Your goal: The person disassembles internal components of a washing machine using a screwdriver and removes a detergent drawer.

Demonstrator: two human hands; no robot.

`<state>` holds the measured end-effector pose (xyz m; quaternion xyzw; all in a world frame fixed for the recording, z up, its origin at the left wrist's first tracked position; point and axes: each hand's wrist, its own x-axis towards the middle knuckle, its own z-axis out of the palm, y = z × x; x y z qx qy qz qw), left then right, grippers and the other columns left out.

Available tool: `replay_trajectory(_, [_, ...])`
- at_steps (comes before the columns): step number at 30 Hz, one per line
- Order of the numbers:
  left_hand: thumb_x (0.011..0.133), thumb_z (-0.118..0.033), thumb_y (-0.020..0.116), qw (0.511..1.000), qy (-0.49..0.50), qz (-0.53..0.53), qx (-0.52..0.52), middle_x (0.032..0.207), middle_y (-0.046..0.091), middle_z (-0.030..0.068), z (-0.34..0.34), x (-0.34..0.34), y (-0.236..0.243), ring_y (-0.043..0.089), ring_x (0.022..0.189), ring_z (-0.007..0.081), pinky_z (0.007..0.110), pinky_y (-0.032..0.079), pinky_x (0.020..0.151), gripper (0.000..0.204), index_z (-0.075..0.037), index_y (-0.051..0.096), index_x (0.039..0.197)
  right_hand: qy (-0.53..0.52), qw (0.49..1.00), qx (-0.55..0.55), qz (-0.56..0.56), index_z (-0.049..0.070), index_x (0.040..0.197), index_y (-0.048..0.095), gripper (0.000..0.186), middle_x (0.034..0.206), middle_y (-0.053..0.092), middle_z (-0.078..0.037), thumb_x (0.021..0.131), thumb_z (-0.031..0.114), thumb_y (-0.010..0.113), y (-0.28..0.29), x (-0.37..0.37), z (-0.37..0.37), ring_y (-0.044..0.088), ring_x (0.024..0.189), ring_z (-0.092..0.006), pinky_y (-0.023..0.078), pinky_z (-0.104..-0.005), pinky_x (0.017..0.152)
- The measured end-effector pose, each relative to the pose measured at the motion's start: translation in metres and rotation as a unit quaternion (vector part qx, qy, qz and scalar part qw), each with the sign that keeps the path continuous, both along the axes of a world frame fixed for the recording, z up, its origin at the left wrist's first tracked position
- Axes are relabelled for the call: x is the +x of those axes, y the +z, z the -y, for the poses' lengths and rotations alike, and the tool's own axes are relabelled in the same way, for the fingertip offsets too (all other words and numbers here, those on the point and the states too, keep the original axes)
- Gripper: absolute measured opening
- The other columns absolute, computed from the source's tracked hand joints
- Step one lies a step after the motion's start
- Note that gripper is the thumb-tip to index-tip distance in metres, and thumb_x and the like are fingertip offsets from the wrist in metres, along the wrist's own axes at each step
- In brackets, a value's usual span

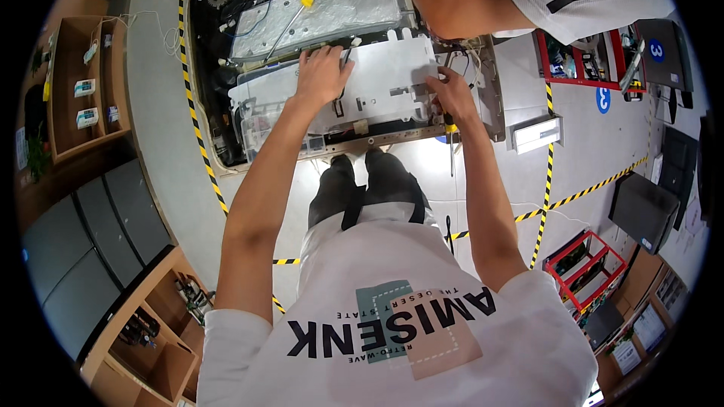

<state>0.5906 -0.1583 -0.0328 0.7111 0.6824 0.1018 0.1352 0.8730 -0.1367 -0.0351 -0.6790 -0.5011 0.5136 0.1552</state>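
A flat pale metal plate (pixel 385 75) with cut-outs lies across the near half of an opened appliance casing (pixel 347 140). My left hand (pixel 320 77) rests on the plate's left part, fingers spread toward its far edge. At the right end, my right hand (pixel 454 96) touches the plate's edge with its fingertips. A screwdriver (pixel 451 128) with a yellow and black handle is tucked in that hand, its shaft pointing back toward me. Beyond the plate lies a silvery, film-covered panel (pixel 332 13), with a second yellow and black screwdriver (pixel 308 1) across it.
Another person's arm (pixel 460 1) reaches into the casing's far right. Loose wires (pixel 475 56) hang at the casing's right end. A red-framed parts rack (pixel 577 60) stands to the right, wooden shelves (pixel 87 90) to the left. Yellow-black tape (pixel 197 105) marks the floor.
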Motion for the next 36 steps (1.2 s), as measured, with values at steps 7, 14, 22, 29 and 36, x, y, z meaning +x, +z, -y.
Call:
replay_trajectory(7, [0.087,-0.02,0.061,0.986,0.103,0.066,0.112,0.113,0.059,0.0155,0.044,-0.06,0.059,0.053,0.108,0.0353,0.04,0.04,0.094,0.029,-0.005,0.06,0.111,0.005,1.0,-0.013,-0.028,-0.006,0.125,0.051,0.058,0.082,0.066,-0.01,0.08,0.028,0.064,0.009,-0.002,0.004,0.06,0.056,-0.0152,0.048,-0.0285,0.05])
replay_trajectory(14, [0.086,-0.019,0.063,0.954,0.282,0.011,0.096,0.102,0.058,0.0158,0.147,-0.137,0.054,0.056,0.096,0.0325,0.039,0.044,0.084,0.024,-0.002,0.06,0.103,-0.002,0.997,-0.044,-0.067,-0.008,0.127,0.047,0.056,0.085,0.064,-0.009,0.082,0.022,0.064,0.019,0.001,0.002,0.054,0.053,-0.0113,0.044,-0.0268,0.044])
replay_trajectory(22, [0.085,-0.03,0.065,0.911,0.41,0.038,0.026,0.1,0.056,0.017,0.213,-0.119,0.041,0.058,0.092,0.0335,0.04,0.046,0.081,0.038,-0.001,0.056,0.11,-0.017,0.996,-0.029,-0.081,-0.009,0.131,0.043,0.063,0.083,0.062,-0.01,0.081,0.02,0.068,0.016,-0.001,0.007,0.051,0.051,-0.0103,0.039,-0.0263,0.042])
replay_trajectory(29, [0.082,-0.046,0.066,0.922,0.384,-0.022,0.034,0.112,0.049,0.0214,0.197,-0.114,0.051,0.054,0.1,0.037,0.044,0.045,0.085,0.054,-0.002,0.056,0.11,-0.001,0.998,-0.022,-0.059,-0.005,0.124,0.053,0.05,0.08,0.063,-0.009,0.082,0.021,0.066,0.021,-0.003,0.006,0.05,0.049,-0.0098,0.038,-0.0258,0.04])
replay_trajectory(36, [0.081,-0.034,0.067,0.936,0.348,-0.053,0.01,0.108,0.049,0.0193,0.193,-0.114,0.043,0.057,0.089,0.0371,0.042,0.047,0.078,0.03,-0.007,0.066,0.094,0.008,1.0,-0.015,-0.024,-0.008,0.123,0.052,0.054,0.085,0.062,-0.01,0.083,0.025,0.066,0.02,-0.002,0.003,0.054,0.054,-0.0117,0.043,-0.026,0.046])
